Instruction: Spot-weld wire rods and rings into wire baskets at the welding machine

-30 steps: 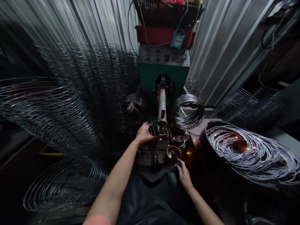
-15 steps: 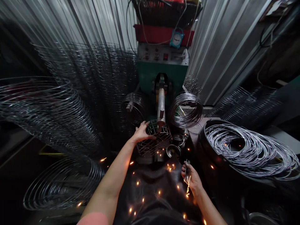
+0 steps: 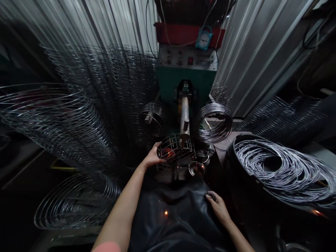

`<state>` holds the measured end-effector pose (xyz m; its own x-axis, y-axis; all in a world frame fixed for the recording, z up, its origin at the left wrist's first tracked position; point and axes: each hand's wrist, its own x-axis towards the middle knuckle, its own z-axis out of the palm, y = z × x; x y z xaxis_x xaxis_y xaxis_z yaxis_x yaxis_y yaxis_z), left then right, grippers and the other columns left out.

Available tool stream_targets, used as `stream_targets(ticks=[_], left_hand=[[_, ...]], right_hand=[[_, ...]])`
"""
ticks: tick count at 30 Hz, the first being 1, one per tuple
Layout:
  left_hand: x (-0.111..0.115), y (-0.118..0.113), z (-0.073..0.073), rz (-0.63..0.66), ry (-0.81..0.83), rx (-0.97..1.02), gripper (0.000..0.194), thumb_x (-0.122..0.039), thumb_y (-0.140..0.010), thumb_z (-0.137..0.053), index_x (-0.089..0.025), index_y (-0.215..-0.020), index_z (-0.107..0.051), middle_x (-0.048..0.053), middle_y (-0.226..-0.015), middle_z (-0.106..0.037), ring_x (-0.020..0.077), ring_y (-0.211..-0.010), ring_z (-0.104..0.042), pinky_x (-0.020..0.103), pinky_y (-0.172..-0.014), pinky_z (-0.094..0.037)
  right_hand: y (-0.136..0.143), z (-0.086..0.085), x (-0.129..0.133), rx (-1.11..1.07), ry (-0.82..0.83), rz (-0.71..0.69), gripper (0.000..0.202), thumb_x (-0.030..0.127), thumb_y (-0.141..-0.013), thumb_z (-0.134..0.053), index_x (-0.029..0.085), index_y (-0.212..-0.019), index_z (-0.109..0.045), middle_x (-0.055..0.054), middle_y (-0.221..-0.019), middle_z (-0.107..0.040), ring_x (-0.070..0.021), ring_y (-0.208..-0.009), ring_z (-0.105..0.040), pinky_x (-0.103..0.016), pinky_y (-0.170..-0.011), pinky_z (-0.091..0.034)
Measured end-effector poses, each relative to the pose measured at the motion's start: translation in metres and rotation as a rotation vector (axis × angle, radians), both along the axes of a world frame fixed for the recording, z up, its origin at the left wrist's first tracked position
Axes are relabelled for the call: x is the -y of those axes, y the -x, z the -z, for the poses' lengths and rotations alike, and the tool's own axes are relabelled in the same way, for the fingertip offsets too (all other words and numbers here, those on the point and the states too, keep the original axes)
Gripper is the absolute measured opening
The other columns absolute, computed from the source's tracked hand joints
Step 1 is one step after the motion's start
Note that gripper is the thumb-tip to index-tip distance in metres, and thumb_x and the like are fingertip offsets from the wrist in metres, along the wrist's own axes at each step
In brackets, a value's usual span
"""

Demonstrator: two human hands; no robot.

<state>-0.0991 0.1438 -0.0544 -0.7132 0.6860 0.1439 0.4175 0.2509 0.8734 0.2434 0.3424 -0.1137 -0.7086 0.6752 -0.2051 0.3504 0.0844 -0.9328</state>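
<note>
A round wire basket [image 3: 170, 140] sits beneath the metal arm [image 3: 185, 113] of a green machine [image 3: 168, 82]. My left hand [image 3: 151, 157] grips the basket's left side, thumb in front and fingers around the back. My right hand [image 3: 217, 207] is closed at the right edge of the black apron [image 3: 168, 199] over my lap. Something small and dark shows at its fingers, too unclear to name. Just right of the basket is a shiny metal bowl [image 3: 196, 169], with a second metal ring or bowl [image 3: 202, 155] behind it. One spark glows over the apron.
Stacked wire rings [image 3: 89, 129] crowd the left side. At the right stands a dark tub [image 3: 231, 150] heaped with loose wire hoops [image 3: 256, 157]. Wire coils [image 3: 214, 122] flank the machine arm. A blue clock [image 3: 204, 38] hangs above the control panel [image 3: 175, 57].
The shower of sparks has mostly died away. The basket has turned or shifted slightly, with my left hand now lower on its left side. My right hand has dropped slightly towards my lap.
</note>
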Motion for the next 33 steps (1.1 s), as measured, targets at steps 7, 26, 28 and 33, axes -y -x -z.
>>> stream_targets(ticks=[7, 26, 28, 33], left_hand=[[-0.001, 0.011, -0.014, 0.089, 0.076, -0.035, 0.1, -0.026, -0.045, -0.081, -0.018, -0.133, -0.034, 0.014, -0.144, -0.027, 0.0295, -0.134, -0.028, 0.044, -0.112, -0.02], [0.029, -0.02, -0.003, -0.092, 0.023, -0.021, 0.095, -0.039, -0.043, -0.085, -0.013, -0.125, -0.044, 0.017, -0.142, -0.034, 0.0294, -0.132, -0.033, 0.041, -0.111, -0.025], [0.04, -0.039, -0.011, -0.059, 0.074, -0.113, 0.095, -0.041, -0.043, -0.085, -0.013, -0.125, -0.045, 0.018, -0.143, -0.032, 0.0296, -0.134, -0.03, 0.041, -0.112, -0.024], [0.049, -0.084, -0.042, -0.058, 0.263, -0.329, 0.093, -0.04, -0.047, -0.083, -0.016, -0.127, -0.043, 0.018, -0.144, -0.031, 0.0333, -0.136, -0.025, 0.049, -0.111, -0.023]], right_hand=[[0.001, -0.002, 0.001, -0.011, -0.015, 0.044, 0.045, 0.06, -0.055, -0.07, 0.018, -0.071, -0.07, -0.007, -0.074, -0.07, -0.0262, -0.078, -0.064, -0.035, -0.075, -0.05], [0.033, -0.076, 0.018, -0.037, 0.01, -0.268, 0.032, 0.039, -0.063, -0.07, 0.022, -0.09, -0.069, -0.003, -0.084, -0.069, -0.0217, -0.083, -0.062, -0.033, -0.081, -0.048], [0.048, -0.11, 0.031, -0.052, -0.013, -0.497, 0.022, 0.036, -0.07, -0.063, 0.021, -0.085, -0.07, -0.003, -0.086, -0.069, -0.022, -0.086, -0.062, -0.034, -0.084, -0.046], [0.094, -0.157, 0.053, -0.009, -0.119, -0.844, 0.023, 0.026, -0.078, -0.054, 0.017, -0.091, -0.071, -0.003, -0.092, -0.071, -0.0208, -0.09, -0.063, -0.034, -0.085, -0.047]])
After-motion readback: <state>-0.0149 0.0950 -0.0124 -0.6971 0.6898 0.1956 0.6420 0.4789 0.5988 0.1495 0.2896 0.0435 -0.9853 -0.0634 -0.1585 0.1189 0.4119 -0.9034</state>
